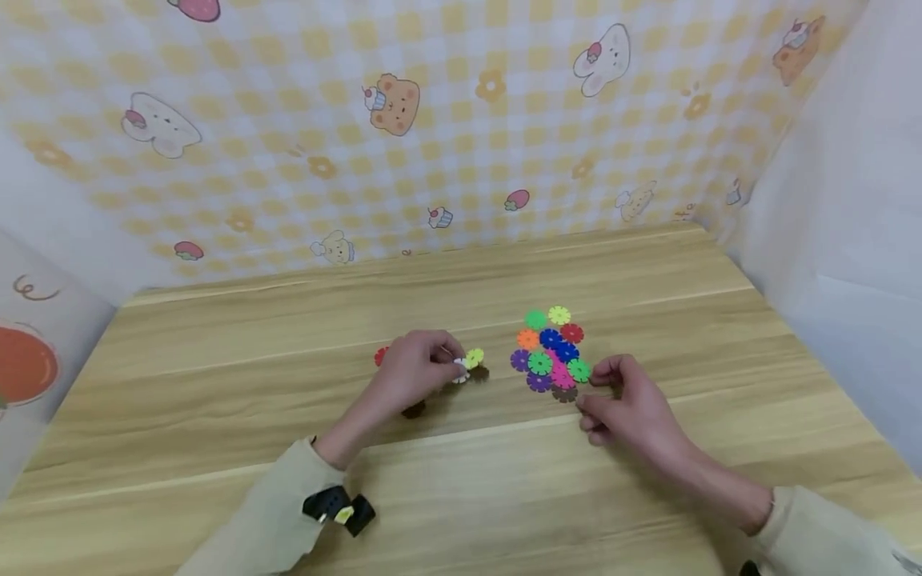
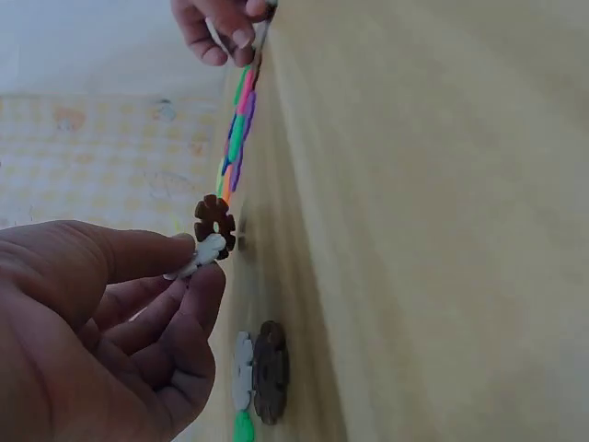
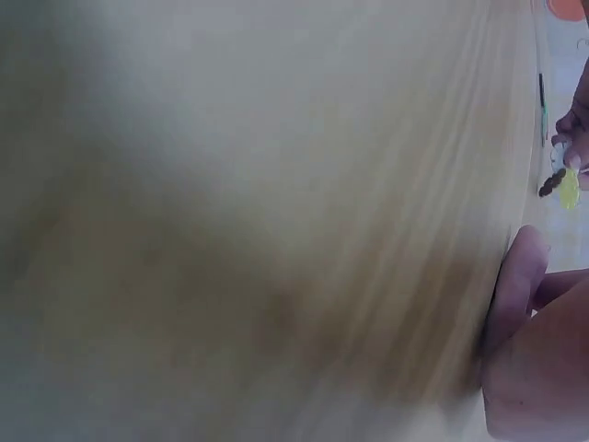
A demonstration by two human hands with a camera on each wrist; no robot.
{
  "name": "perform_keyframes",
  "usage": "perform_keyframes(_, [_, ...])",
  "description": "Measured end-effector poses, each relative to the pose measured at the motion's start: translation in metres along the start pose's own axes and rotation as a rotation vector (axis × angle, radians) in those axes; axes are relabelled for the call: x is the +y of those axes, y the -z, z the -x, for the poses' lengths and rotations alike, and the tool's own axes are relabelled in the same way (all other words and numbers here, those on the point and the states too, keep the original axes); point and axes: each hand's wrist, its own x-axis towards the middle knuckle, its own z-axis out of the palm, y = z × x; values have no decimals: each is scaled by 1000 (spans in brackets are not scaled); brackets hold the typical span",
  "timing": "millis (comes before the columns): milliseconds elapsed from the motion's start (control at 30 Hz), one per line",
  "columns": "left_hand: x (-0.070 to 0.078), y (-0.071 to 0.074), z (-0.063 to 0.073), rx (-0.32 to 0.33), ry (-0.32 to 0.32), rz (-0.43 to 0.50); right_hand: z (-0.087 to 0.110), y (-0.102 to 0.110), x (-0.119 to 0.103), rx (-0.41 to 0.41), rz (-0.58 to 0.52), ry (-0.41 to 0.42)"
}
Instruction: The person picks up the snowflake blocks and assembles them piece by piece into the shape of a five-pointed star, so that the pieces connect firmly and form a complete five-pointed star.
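Note:
My left hand (image 1: 418, 364) pinches a white snowflake disc (image 2: 204, 253) between thumb and forefinger, above the table. A yellow disc (image 1: 474, 358) and a brown disc (image 1: 479, 374) are joined to it, forming a small cluster. My right hand (image 1: 630, 408) rests low on the table at the right side of a flat pile of colourful snowflake discs. Its forefinger reaches a green disc (image 1: 579, 370); its thumb tip is by a brown disc (image 1: 565, 394), and the two stand apart. The pile also has purple discs (image 1: 539, 382), blue discs (image 1: 567, 352) and an orange disc (image 1: 527, 339).
Under and beside my left hand lie more discs: a red disc (image 1: 381, 355), a dark brown disc (image 2: 271, 372) and a white disc (image 2: 242, 370) with a green disc (image 2: 243, 427) below it. The wooden table (image 1: 288, 320) meets a yellow checked cloth (image 1: 461, 144) at the back.

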Motion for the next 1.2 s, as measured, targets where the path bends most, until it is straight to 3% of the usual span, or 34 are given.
perform_keyframes(267, [-5, 7, -25, 6, 144, 92, -19, 4, -3, 7, 22, 43])
perform_keyframes(467, [-12, 11, -45, 56, 268, 348, -30, 8, 0, 8, 3, 80])
perform_keyframes(533, [-14, 12, -49, 79, 284, 376, -32, 8, 0, 1, -3, 86])
perform_keyframes(800, [-20, 13, -48, 169, 252, 122, -37, 1, 1, -37, -1, 86])
perform_keyframes(967, [-20, 16, -45, 172, 208, 93, -34, 4, 4, -28, -3, 83])
perform_keyframes(1200, [-28, 47, -29, 187, 155, -52, -31, 10, 2, -25, -6, 110])
